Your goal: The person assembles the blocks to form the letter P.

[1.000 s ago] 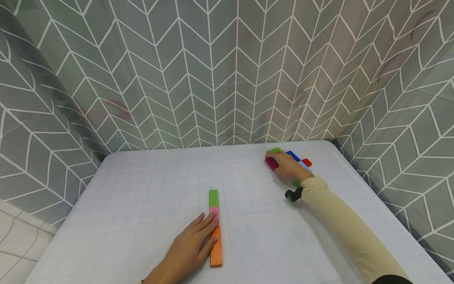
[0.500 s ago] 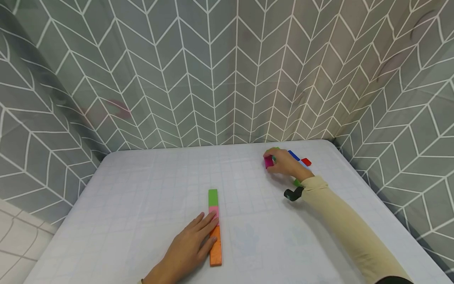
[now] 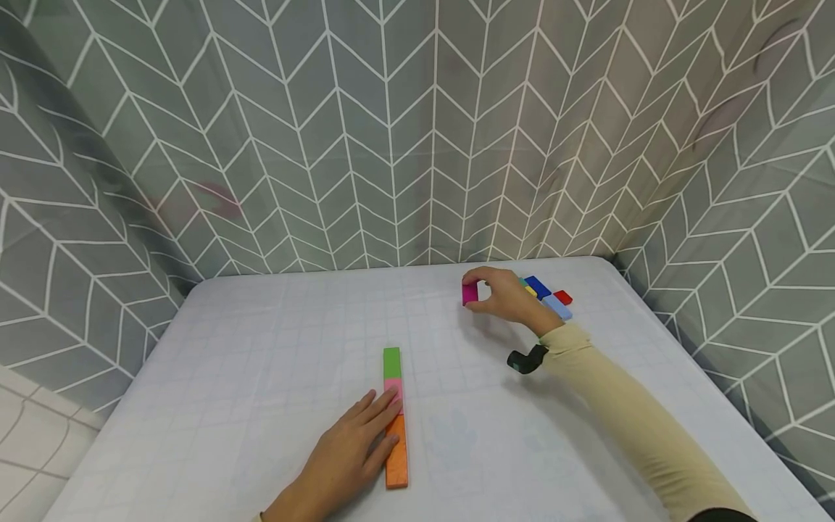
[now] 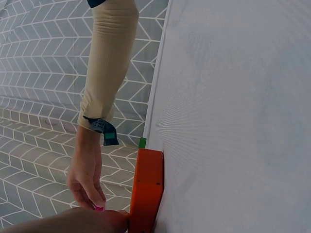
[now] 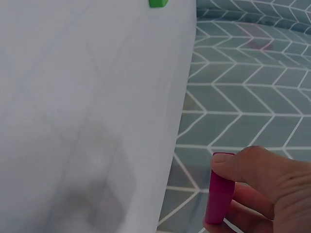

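My right hand (image 3: 505,296) pinches a magenta block (image 3: 470,293) between thumb and fingers, near the back right of the table. In the right wrist view the same magenta block (image 5: 220,194) stands upright between thumb and fingertips. My left hand (image 3: 349,453) lies with straight fingers on a row of blocks at the front middle. Its fingers rest on the pink block (image 3: 393,387) and its thumb touches the orange block (image 3: 396,464). A green block (image 3: 391,362) forms the far end of this row. In the left wrist view the orange block (image 4: 147,184) looms close.
Right of my right hand lies a cluster of loose blocks: a dark blue block (image 3: 538,286), a light blue block (image 3: 558,307), a red block (image 3: 563,297) and a yellow block (image 3: 531,291). A patterned curtain (image 3: 417,145) surrounds the white table (image 3: 293,326).
My right hand has moved left from the loose blocks with the magenta block, uncovering the yellow and light blue blocks. The left hand has stayed in place.
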The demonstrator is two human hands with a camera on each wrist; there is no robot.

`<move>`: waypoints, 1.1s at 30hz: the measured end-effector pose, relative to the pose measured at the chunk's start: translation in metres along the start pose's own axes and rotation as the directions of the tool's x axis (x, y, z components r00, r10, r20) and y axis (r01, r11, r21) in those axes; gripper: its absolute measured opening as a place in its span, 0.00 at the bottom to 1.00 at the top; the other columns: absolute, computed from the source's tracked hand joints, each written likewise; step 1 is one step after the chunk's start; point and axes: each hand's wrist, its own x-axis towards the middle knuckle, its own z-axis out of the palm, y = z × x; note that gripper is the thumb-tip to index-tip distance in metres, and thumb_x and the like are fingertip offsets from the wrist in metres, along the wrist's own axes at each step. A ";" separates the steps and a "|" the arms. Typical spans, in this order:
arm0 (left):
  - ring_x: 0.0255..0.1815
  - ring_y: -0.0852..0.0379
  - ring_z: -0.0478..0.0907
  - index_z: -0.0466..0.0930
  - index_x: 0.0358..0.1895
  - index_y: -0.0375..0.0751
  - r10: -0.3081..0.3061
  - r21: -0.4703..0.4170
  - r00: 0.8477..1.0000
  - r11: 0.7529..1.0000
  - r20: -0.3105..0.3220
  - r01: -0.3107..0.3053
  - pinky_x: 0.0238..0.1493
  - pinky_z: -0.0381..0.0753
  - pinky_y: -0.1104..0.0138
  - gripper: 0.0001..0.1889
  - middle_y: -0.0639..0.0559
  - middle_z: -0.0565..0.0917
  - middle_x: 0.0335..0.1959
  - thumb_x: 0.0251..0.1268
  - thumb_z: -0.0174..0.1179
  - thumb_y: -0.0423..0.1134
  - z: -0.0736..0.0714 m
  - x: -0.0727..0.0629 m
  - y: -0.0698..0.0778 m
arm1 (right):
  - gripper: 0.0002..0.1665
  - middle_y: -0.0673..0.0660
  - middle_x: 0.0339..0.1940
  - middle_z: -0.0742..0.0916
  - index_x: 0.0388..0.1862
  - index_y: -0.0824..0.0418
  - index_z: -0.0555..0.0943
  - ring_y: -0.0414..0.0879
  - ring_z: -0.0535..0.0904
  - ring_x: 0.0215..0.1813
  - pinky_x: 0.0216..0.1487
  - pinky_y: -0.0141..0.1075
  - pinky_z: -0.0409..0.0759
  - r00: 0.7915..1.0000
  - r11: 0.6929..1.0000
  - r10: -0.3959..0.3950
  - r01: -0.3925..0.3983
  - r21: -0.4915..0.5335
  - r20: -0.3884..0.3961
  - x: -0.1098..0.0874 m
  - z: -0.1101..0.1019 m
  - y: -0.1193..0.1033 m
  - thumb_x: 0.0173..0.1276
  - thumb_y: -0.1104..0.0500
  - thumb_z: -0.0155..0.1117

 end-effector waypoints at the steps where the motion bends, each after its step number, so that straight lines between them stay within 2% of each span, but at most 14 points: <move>1: 0.76 0.41 0.66 0.76 0.74 0.43 -0.002 -0.001 1.000 1.000 0.001 0.002 0.70 0.70 0.47 0.26 0.50 0.71 0.76 0.79 0.59 0.49 0.000 0.000 0.000 | 0.26 0.62 0.58 0.85 0.59 0.67 0.83 0.64 0.79 0.61 0.60 0.57 0.80 1.000 1.000 -0.006 0.006 -0.003 -0.005 0.001 0.002 -0.003 0.64 0.62 0.79; 12: 0.77 0.42 0.64 0.74 0.75 0.45 -0.022 -0.012 0.999 1.000 0.034 0.022 0.71 0.69 0.47 0.26 0.52 0.69 0.78 0.80 0.58 0.50 -0.001 0.000 0.000 | 0.26 0.60 0.60 0.85 0.60 0.65 0.84 0.59 0.79 0.61 0.62 0.53 0.80 0.998 0.997 -0.066 0.067 0.047 -0.022 0.011 0.026 -0.032 0.65 0.60 0.78; 17: 0.77 0.41 0.64 0.74 0.75 0.44 -0.014 -0.011 1.000 1.000 0.024 0.014 0.71 0.69 0.47 0.26 0.51 0.69 0.77 0.80 0.58 0.50 -0.002 0.000 0.001 | 0.25 0.60 0.60 0.85 0.60 0.66 0.84 0.56 0.79 0.61 0.63 0.53 0.79 0.994 0.992 -0.112 0.113 0.060 -0.009 0.018 0.039 -0.044 0.66 0.59 0.78; 22: 0.78 0.42 0.63 0.73 0.76 0.46 -0.030 -0.004 0.998 1.000 0.053 0.030 0.71 0.69 0.47 0.27 0.52 0.68 0.78 0.80 0.58 0.50 -0.002 0.001 0.001 | 0.24 0.60 0.57 0.86 0.58 0.67 0.84 0.54 0.80 0.59 0.62 0.53 0.79 0.986 0.983 -0.166 0.166 0.078 -0.009 0.025 0.053 -0.055 0.65 0.61 0.79; 33: 0.77 0.42 0.64 0.73 0.76 0.46 -0.040 0.007 0.996 0.999 0.078 0.040 0.71 0.69 0.46 0.28 0.52 0.69 0.78 0.80 0.57 0.51 -0.002 0.002 -0.001 | 0.19 0.57 0.51 0.87 0.53 0.66 0.85 0.50 0.81 0.55 0.63 0.41 0.78 0.975 0.973 -0.218 0.214 0.091 0.040 0.036 0.089 -0.069 0.64 0.63 0.79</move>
